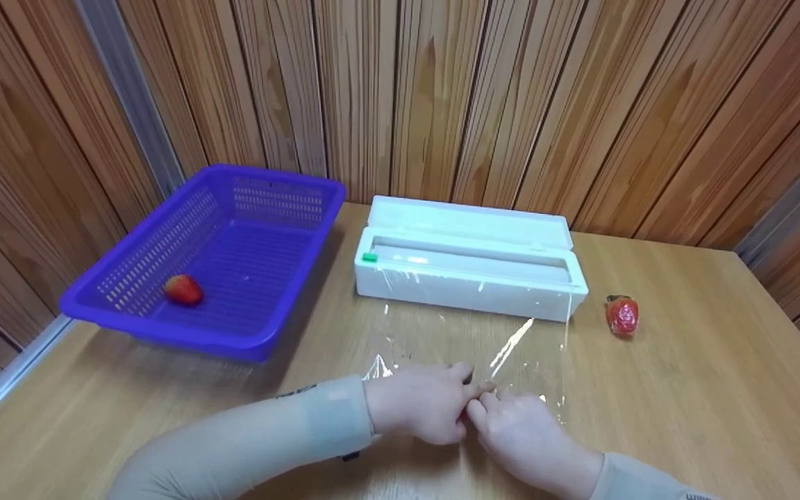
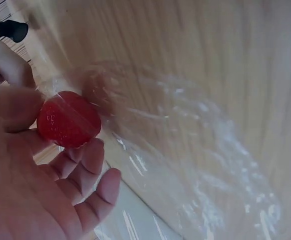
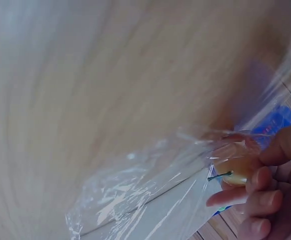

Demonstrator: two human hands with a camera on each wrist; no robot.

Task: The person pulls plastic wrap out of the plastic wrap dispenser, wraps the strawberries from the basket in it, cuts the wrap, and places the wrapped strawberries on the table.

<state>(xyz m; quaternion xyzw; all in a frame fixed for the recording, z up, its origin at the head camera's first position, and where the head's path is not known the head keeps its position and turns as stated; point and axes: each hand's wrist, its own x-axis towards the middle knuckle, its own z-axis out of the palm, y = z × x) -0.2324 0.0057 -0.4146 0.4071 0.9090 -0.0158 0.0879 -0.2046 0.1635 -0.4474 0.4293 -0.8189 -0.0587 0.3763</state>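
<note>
Low over the table, my left hand (image 1: 428, 403) grips a red strawberry (image 2: 68, 120) between thumb and fingers, with clear film across the fruit. My right hand (image 1: 528, 434) meets it from the other side; its thumb and fingers pinch the plastic wrap (image 3: 135, 190) at the strawberry's pale stem end. From there the wrap stretches back, creased and shiny, to a white wrap dispenser (image 1: 469, 298) with its lid raised. Both hands cover the strawberry in the head view.
To the left stands a purple basket (image 1: 261, 340) with one strawberry (image 1: 183, 290) inside. A film-covered strawberry (image 1: 622, 316) lies right of the dispenser. A green slider (image 1: 369, 257) sits at the dispenser's left end. Wood-panelled walls (image 1: 435, 104) border the table.
</note>
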